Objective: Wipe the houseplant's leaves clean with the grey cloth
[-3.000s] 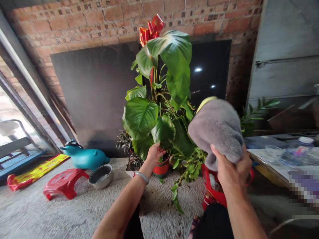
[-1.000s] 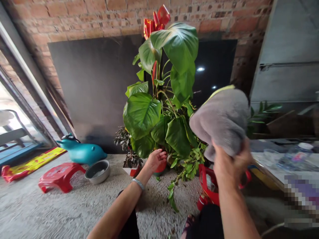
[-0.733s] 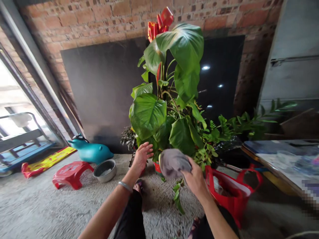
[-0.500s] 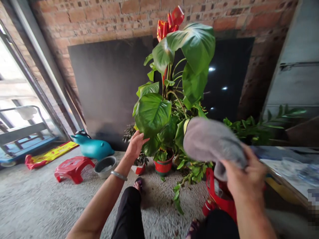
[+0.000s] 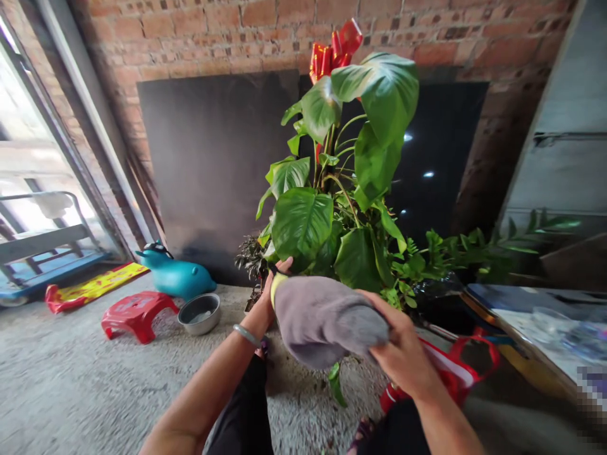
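The right hand (image 5: 398,341) has its grip closed round a grey cloth (image 5: 327,322), in front of the left hand (image 5: 267,298) (part-covered, so from here I can't tell its grip). Beyond stands the big-leaved plant (image 5: 303,224), then a dark panel (image 5: 213,158) and brick wall (image 5: 203,38).

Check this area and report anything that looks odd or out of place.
One thing: a narrow green leafy sprig sits low against the rough gray concrete floor, below the gray plush cloth in the right hand, while the big-leaved green plant stands upright. The cloth hides whether it is broken off. No spill shows.
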`<control>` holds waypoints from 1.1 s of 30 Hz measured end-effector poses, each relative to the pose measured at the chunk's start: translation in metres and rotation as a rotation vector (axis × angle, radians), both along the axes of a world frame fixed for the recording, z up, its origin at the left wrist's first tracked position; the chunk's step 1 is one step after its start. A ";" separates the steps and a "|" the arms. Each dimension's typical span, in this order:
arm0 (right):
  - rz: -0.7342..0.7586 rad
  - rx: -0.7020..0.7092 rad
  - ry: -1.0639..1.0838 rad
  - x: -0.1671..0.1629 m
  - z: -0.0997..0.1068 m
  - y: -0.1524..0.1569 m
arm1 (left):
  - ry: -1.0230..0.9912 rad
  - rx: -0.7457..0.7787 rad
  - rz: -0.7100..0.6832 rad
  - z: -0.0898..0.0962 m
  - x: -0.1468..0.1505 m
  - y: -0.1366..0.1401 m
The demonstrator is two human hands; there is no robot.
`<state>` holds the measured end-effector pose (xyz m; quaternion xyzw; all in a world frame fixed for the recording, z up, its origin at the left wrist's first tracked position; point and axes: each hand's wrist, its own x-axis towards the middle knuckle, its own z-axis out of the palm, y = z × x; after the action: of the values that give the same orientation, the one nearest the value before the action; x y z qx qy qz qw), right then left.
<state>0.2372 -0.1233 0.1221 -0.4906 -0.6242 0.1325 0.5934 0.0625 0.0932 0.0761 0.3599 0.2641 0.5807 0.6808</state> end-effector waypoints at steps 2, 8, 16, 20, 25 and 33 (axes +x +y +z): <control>-0.207 0.090 0.121 0.019 0.012 -0.014 | -0.015 -0.004 -0.013 0.004 0.002 -0.001; -0.736 0.664 0.035 0.041 0.082 0.054 | 0.000 0.011 -0.013 0.013 0.019 -0.013; -0.259 -0.008 -0.125 -0.011 -0.053 0.082 | 0.055 -0.127 0.097 0.003 0.017 -0.015; -0.351 -0.205 0.271 -0.009 -0.132 0.028 | 0.098 -0.316 0.060 -0.039 0.007 -0.032; -0.311 -0.279 0.479 -0.008 -0.143 0.001 | 0.127 -0.517 -0.211 -0.090 0.027 -0.083; 0.081 -0.436 0.985 -0.015 -0.149 -0.010 | 0.085 -0.299 -0.166 -0.088 0.027 -0.096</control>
<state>0.2221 -0.1329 -0.0267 -0.4576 -0.2484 0.4962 0.6948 0.0897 -0.0026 -0.0115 0.2996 0.3453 0.4609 0.7607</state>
